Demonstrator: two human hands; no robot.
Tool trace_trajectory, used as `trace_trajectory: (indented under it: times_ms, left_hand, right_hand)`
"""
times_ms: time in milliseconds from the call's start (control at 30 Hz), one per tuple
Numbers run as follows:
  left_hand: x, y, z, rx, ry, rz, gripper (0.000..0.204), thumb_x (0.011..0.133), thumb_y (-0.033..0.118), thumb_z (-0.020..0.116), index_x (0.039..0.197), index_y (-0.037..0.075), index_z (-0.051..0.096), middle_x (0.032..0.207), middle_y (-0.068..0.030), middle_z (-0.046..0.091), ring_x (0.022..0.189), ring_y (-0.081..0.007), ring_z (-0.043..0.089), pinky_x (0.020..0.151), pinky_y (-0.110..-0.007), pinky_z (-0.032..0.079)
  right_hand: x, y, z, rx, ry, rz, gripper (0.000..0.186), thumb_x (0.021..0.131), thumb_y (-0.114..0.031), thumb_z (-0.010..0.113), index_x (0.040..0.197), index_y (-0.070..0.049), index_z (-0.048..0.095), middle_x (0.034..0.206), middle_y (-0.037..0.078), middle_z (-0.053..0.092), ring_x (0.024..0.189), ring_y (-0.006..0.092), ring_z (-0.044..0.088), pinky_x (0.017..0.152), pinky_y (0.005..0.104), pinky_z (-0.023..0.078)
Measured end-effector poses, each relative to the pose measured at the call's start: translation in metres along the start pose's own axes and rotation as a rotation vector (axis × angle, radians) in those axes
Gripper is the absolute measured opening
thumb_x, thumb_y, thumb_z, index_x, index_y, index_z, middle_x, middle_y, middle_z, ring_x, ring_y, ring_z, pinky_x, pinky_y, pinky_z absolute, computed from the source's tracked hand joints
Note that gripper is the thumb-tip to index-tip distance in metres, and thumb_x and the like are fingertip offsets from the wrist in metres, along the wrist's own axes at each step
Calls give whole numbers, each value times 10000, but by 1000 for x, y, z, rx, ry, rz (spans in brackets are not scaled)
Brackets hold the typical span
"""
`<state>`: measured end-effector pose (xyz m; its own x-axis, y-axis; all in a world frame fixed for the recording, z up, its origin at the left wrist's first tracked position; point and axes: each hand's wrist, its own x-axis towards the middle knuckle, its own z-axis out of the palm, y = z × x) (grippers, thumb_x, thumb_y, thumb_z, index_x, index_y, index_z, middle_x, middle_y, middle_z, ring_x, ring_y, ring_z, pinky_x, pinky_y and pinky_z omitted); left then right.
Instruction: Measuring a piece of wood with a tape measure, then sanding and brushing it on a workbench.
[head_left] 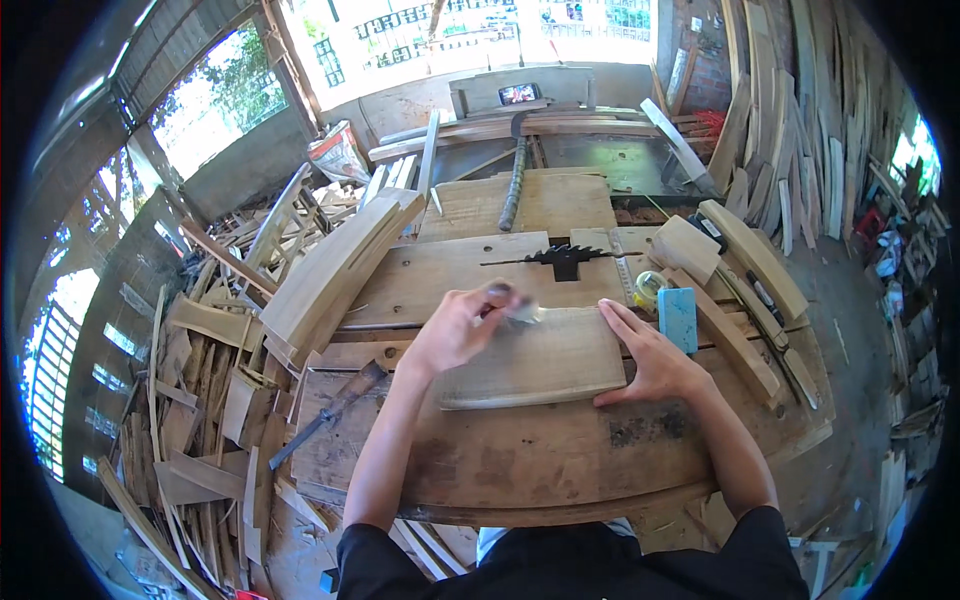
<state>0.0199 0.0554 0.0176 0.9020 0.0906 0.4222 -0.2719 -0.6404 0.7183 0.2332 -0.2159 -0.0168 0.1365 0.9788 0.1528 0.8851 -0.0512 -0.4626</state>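
On the workbench (500, 460) before me lies a flat, pale wooden board (560, 360). My left hand (455, 335), closed, holds a small scraper-like tool (522, 308) over the board's far edge. The tool has a dark handle and a pale, thin end; motion blurs it, so its exact kind is unclear. At the board's right end is my right hand (655, 355), its thumb at the near corner and its fingers at the far one, gripping the board between them. Just right of that hand stands a light-blue block (678, 320), with a roll of tape (650, 288) behind it.
Beyond the board, a toothed circular saw blade (568, 257) sticks up through the tabletop. A long tool with a wrapped handle (514, 190) lies farther back. Thick timbers (335, 270) border the left side, wood strips (725, 335) the right. Scrap wood (200, 400) covers the left floor.
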Motion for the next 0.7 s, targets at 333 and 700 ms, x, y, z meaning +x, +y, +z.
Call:
trace_trajectory:
  times_ms: [333,700]
  left_hand:
    - [-11,20,6,-25,-42,-135,258,957,-53,715,1205,17,704,1131,-129,800,1076,-274,784,961,-391,617]
    - [-41,24,9,-90,-25,60,158,954,3,755,1112,8,747,1130,-106,807,982,-263,797,921,-384,636]
  right_hand:
    - [1,3,0,6,7,-6,1394,677,-653,932,1648,74,245,1693,279,306,1542,427,385,1274,480,338]
    - [0,-4,-3,16,-7,65,1380,664,-599,963,1660,43,255,1696,258,311,1549,419,374,1283,449,332]
